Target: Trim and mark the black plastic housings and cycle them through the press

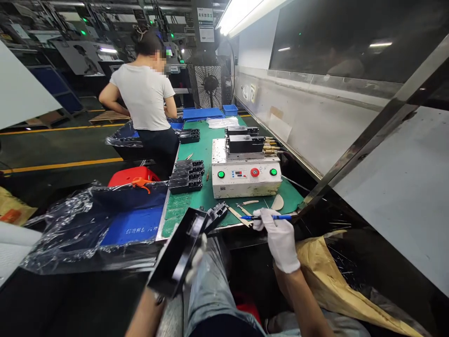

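Head view: left hand [197, 262] clasps black housing [174, 252]; right hand [281, 241] pinches blue pen [285, 217], apart from it; more housings [186, 180] on table [203, 145], finished or waiting unclear.

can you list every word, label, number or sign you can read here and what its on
"天车放置区", probably: heading on the hanging sign; its smaller print is unreadable
Blue sheet in the bin: Chinese characters, too blurred to quote
Machine's front panel: markings too small
Blue pen, held black housing: none readable
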{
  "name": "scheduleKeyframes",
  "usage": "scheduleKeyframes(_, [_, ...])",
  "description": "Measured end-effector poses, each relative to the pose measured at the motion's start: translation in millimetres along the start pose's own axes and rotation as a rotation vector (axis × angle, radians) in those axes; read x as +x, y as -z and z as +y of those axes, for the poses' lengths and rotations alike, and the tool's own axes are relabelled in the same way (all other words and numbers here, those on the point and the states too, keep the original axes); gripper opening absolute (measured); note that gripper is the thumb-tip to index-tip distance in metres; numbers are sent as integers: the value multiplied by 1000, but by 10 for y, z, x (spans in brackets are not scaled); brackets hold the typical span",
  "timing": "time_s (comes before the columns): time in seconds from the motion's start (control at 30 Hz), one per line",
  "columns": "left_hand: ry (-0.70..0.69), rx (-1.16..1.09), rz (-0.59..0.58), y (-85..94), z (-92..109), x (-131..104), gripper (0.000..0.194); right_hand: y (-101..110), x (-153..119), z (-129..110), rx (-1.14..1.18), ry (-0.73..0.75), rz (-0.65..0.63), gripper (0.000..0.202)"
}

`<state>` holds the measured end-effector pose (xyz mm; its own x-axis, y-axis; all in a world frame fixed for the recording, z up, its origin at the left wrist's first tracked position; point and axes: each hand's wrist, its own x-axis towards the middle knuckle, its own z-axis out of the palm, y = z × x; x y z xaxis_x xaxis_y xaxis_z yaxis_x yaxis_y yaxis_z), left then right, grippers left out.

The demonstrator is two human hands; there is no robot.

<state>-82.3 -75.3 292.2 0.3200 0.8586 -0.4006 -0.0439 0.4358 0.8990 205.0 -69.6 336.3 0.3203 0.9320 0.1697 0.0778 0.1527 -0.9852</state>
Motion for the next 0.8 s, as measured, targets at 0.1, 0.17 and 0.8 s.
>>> scheduleKeyframes(0.1, [-186, 243, 324, 507, 524, 215, 49, 197, -149, 163, -10, -27, 43, 45])
scheduleKeyframes(0.17, [-256, 790, 475, 780, 719, 507, 51, 264, -236, 257, -12, -39, 44, 44])
scheduleKeyframes(0.8, [-184, 1032, 255, -193, -32, 1114, 61, 421, -838, 457, -13, -184, -17, 39])
